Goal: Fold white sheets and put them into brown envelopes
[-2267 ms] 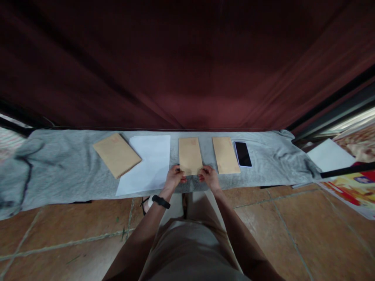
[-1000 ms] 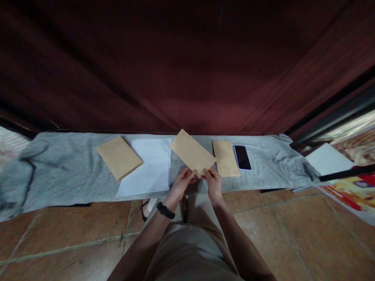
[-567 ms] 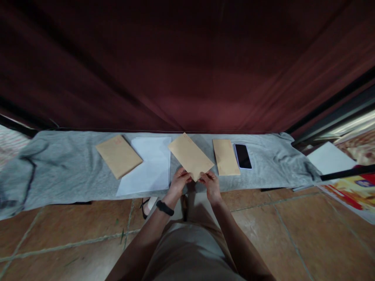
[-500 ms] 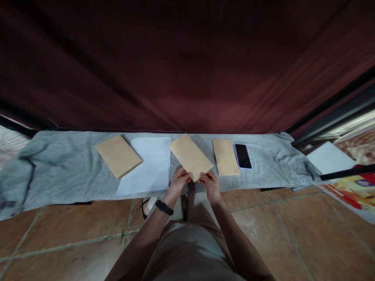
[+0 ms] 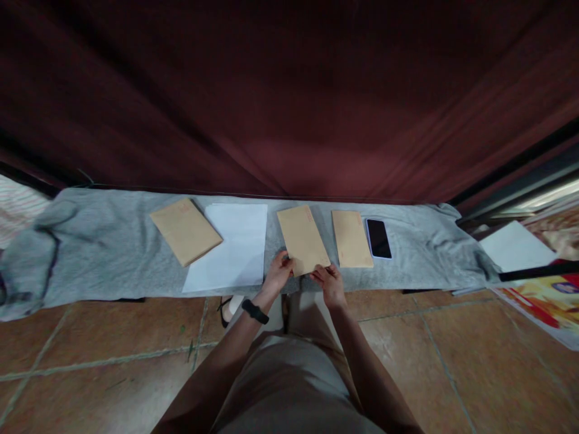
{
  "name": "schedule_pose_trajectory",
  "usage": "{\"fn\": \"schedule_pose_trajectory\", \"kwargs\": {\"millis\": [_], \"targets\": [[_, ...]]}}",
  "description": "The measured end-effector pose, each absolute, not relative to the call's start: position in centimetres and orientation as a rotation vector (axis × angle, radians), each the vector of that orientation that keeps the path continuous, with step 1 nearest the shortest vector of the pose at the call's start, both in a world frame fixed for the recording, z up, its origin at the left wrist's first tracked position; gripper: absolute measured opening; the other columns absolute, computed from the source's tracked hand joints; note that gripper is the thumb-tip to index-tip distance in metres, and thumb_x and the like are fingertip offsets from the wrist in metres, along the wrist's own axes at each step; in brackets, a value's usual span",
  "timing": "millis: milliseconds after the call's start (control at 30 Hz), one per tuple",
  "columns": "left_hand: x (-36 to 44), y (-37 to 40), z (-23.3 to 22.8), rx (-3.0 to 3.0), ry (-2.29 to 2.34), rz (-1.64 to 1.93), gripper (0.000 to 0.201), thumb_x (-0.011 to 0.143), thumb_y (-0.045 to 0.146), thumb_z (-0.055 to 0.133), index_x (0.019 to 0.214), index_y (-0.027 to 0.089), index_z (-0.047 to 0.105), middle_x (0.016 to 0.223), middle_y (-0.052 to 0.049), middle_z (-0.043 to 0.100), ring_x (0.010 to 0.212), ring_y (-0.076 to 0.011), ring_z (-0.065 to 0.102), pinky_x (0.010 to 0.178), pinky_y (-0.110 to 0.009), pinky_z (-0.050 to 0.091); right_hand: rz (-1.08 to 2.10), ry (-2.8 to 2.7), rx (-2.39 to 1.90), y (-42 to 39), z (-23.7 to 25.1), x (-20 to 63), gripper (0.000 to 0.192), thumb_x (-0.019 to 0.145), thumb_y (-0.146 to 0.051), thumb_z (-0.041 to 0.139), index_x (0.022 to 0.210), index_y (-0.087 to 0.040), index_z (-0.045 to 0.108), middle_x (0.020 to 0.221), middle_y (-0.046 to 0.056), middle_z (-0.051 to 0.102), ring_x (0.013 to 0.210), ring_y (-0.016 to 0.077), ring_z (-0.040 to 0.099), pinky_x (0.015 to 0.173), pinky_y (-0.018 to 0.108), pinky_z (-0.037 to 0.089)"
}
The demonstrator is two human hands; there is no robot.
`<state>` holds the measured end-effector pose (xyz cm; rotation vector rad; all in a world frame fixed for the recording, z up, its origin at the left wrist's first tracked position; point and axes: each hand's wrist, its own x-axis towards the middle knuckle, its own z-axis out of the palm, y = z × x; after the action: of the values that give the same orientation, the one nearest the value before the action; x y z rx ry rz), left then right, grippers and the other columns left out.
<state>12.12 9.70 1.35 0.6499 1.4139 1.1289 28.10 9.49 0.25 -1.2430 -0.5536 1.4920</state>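
Note:
A brown envelope (image 5: 303,239) lies nearly flat on the grey cloth (image 5: 104,253), tilted slightly. My left hand (image 5: 278,272), with a black band on its wrist, pinches the envelope's near left corner. My right hand (image 5: 329,280) holds the near right corner. A second brown envelope (image 5: 351,238) lies just to the right, next to a black phone (image 5: 379,238). To the left are white paper sheets (image 5: 232,247) and a brown envelope stack (image 5: 185,230) partly overlapping them.
A dark red curtain (image 5: 289,102) hangs close behind the cloth-covered surface. More white paper (image 5: 515,246) and a colourful printed sheet (image 5: 545,298) sit at the far right. A black bar (image 5: 538,271) crosses there. Brown floor tiles (image 5: 90,355) lie in front.
The envelope was lifted off the cloth and turned at an angle in both hands, then brought back down to lie almost straight on the cloth, both hands still on its near edge.

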Motion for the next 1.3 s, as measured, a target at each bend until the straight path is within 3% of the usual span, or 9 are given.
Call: {"fn": "schedule_pose_trajectory", "kwargs": {"millis": [200, 433, 633, 933, 1133, 1300], "targets": [[14.0, 8.1, 1.7, 0.622, 1.303, 1.107, 0.061, 0.07, 0.021, 0.072, 0.129, 0.02, 0.054, 0.08, 0.002, 0.073, 0.056, -0.0105, 0.064, 0.056, -0.021, 0.051, 1.444, -0.565, -1.245, 9.4, 0.2, 28.6, 0.054, 0.048, -0.052, 0.093, 0.067, -0.022, 0.052, 0.061, -0.005, 0.061, 0.06, 0.0147, 0.065, 0.065, 0.033, 0.062], [16.6, 10.9, 2.4, 0.79, 1.318, 1.057, 0.062, 0.068, 0.017, 0.074, 0.129, 0.019, 0.059, 0.069, 0.004, 0.068, 0.051, -0.0113, 0.06, 0.052, -0.021, 0.045, 1.253, -0.67, -1.308, 10.8, 0.9, 32.6, 0.043, 0.063, -0.05, 0.081, 0.089, -0.02, 0.065, 0.062, -0.006, 0.063, 0.056, 0.0139, 0.064, 0.058, 0.028, 0.06], [21.3, 14.1, 2.1, 0.974, 1.297, 0.997, 0.052, 0.069, 0.016, 0.071, 0.12, 0.018, 0.064, 0.062, 0.005, 0.064, 0.052, -0.0118, 0.056, 0.054, -0.022, 0.04, 1.041, -0.717, -1.365, 12.2, 1.3, 37.5, 0.054, 0.069, -0.047, 0.077, 0.113, -0.018, 0.066, 0.063, -0.009, 0.058, 0.053, 0.0108, 0.06, 0.053, 0.023, 0.056], [25.5, 15.8, 1.8, 1.166, 1.408, 0.852, 0.048, 0.069, 0.013, 0.067, 0.116, 0.018, 0.066, 0.058, 0.006, 0.06, 0.055, -0.0137, 0.055, 0.058, -0.024, 0.036, 0.96, -0.686, -1.478, 13.1, -0.3, 41.9, 0.059, 0.067, -0.051, 0.077, 0.112, -0.015, 0.064, 0.059, -0.009, 0.06, 0.048, 0.0098, 0.057, 0.047, 0.021, 0.05], [25.9, 16.0, 1.9, 1.193, 1.482, 0.801, 0.06, 0.07, 0.011, 0.067, 0.13, 0.019, 0.06, 0.06, 0.007, 0.061, 0.059, -0.0139, 0.058, 0.061, -0.023, 0.037, 1.008, -0.647, -1.495, 13.2, -1.0, 42.5, 0.062, 0.065, -0.048, 0.076, 0.115, -0.014, 0.063, 0.061, -0.008, 0.061, 0.049, 0.0112, 0.059, 0.048, 0.023, 0.053], [26.1, 16.0, 1.8, 1.244, 1.544, 0.755, 0.067, 0.073, 0.013, 0.069, 0.138, 0.018, 0.054, 0.066, 0.004, 0.066, 0.066, -0.0163, 0.063, 0.065, -0.024, 0.041, 1.055, -0.649, -1.493, 13.3, -0.8, 42.7, 0.053, 0.065, -0.047, 0.075, 0.106, -0.015, 0.066, 0.059, -0.007, 0.061, 0.047, 0.0117, 0.057, 0.047, 0.025, 0.054]]}}
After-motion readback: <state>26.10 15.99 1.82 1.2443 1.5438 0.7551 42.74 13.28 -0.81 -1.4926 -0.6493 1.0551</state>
